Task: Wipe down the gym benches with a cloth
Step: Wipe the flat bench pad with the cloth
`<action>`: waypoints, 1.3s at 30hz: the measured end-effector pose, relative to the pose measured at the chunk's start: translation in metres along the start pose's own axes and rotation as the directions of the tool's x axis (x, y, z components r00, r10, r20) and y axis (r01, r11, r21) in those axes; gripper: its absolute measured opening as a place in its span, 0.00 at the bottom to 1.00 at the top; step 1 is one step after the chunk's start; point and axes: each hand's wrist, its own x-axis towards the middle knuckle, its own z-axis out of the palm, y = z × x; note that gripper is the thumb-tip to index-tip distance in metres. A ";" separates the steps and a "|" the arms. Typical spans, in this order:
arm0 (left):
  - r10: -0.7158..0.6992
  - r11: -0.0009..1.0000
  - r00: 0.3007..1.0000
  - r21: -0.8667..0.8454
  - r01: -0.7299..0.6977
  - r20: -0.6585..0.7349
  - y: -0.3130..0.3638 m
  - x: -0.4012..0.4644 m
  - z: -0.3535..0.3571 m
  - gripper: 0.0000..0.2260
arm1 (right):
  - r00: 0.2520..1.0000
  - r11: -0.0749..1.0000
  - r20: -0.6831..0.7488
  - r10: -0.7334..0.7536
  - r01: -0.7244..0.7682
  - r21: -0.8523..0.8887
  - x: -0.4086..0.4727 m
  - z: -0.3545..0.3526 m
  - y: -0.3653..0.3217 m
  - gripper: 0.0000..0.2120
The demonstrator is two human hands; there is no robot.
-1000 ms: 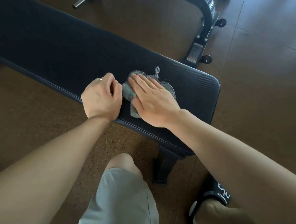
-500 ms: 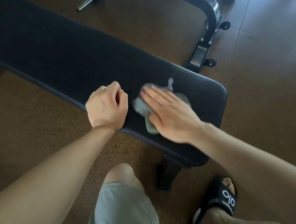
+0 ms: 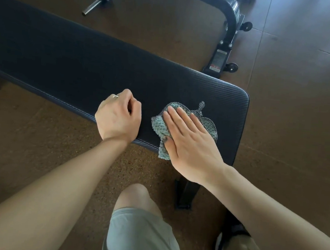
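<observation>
Wiping pass near the bench end: I judge the step goes best with my right hand (image 3: pixel 190 140) kept flat, fingers straight and together, pressing the cloth (image 3: pixel 161 124) evenly so it slides rather than bunches, working in overlapping strokes toward the rounded end and minding the near edge, where a corner of cloth already hangs over. My left hand (image 3: pixel 118 118) sits as a loose fist, fingers curled and holding nothing, knuckles resting on the near edge of the bench pad (image 3: pixel 67 61) as a brace; I'd keep it there, apart from the cloth, for steady weight. Cloth is a small grey-teal rag with a dark mesh layer, crumpled, a twisted tail poking up beyond my fingertips. It lies on the pad close to its right end. Pad is black, finely ribbed, slight sheen at the corner, no visible streaks that I can tell
</observation>
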 end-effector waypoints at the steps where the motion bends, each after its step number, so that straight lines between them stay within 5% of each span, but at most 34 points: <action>1: -0.002 1.000 1.000 -0.001 0.002 0.001 0.001 0.000 0.000 0.12 | 1.000 1.000 0.002 -0.012 0.012 -0.009 0.006 -0.001 0.003 0.31; 15: -0.064 0.997 0.998 0.041 0.064 0.011 0.003 0.003 0.000 0.12 | 0.998 0.997 0.006 0.059 -0.059 0.043 0.165 -0.032 0.092 0.27; 24: -0.109 0.991 0.994 0.076 0.108 0.004 0.008 0.003 0.001 0.11 | 0.988 0.990 -0.065 0.137 -0.138 -0.006 0.085 -0.034 0.122 0.29; 32: -0.118 0.981 0.993 0.157 0.117 -0.005 0.011 0.004 0.002 0.11 | 0.997 0.998 0.047 0.068 -0.068 -0.018 0.151 -0.037 0.109 0.27; 39: -0.054 0.984 0.999 0.170 0.053 0.002 0.013 0.003 0.001 0.12 | 0.986 0.980 0.161 0.045 -0.075 0.185 0.193 -0.051 0.101 0.14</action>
